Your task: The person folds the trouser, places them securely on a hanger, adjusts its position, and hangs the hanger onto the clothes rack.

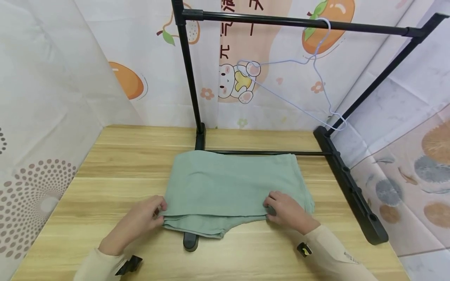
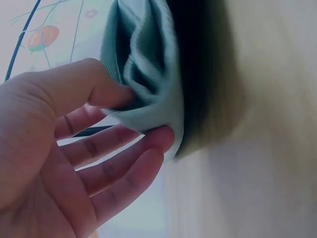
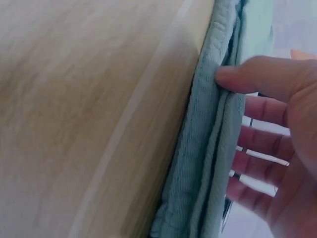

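Note:
A pair of sage-green trousers (image 1: 232, 183) lies folded in layers on the wooden table, across the left foot of a black rack. At the near left corner of the trousers, my left hand (image 1: 144, 218) pinches the cloth edge. The left wrist view shows its thumb inside the layered fold (image 2: 143, 74) and fingertips against the outside. On the near edge, right of the middle, my right hand (image 1: 288, 210) holds the trousers between thumb and fingers. In the right wrist view, the thumb presses the stacked edges (image 3: 203, 124); the fingers lie across the upper side.
The black rack (image 1: 260, 17) stands behind the trousers, its right foot (image 1: 351, 187) to their right. A pale lilac wire hanger (image 1: 288, 101) hangs from the top bar. Printed curtains (image 1: 158, 78) enclose the back and sides of the table (image 1: 105, 175).

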`<state>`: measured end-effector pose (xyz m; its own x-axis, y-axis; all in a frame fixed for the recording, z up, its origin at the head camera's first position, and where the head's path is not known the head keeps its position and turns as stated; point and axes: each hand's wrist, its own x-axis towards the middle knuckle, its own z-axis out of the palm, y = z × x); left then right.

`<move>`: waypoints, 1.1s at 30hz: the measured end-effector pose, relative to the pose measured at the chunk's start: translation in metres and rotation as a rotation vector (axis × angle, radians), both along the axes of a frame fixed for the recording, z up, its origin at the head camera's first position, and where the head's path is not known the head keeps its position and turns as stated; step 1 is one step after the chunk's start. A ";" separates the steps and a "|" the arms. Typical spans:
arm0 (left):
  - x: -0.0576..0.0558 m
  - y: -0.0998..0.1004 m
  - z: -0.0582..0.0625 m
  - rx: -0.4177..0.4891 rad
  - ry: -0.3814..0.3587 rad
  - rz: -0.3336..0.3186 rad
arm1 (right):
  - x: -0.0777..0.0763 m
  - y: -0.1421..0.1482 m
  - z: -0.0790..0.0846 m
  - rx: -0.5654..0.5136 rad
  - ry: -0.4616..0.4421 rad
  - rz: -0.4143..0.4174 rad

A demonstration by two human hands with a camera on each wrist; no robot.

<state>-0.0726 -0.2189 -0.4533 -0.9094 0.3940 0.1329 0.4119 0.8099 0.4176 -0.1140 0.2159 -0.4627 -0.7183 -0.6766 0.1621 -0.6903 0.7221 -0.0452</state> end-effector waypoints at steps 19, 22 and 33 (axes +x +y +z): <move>0.002 0.022 -0.015 -0.167 -0.014 0.085 | -0.001 0.022 0.010 -0.209 -0.161 -0.344; 0.001 0.026 -0.015 -0.206 -0.047 0.155 | -0.002 0.031 0.012 -0.161 -0.174 -0.359; 0.009 0.013 0.000 -0.086 0.358 0.208 | 0.000 0.068 0.013 -0.079 0.052 -0.329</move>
<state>-0.0639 -0.2061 -0.4536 -0.8733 0.2301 0.4295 0.3423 0.9170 0.2047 -0.1137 0.2842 -0.4496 -0.8853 -0.3939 0.2471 -0.4239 0.9021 -0.0804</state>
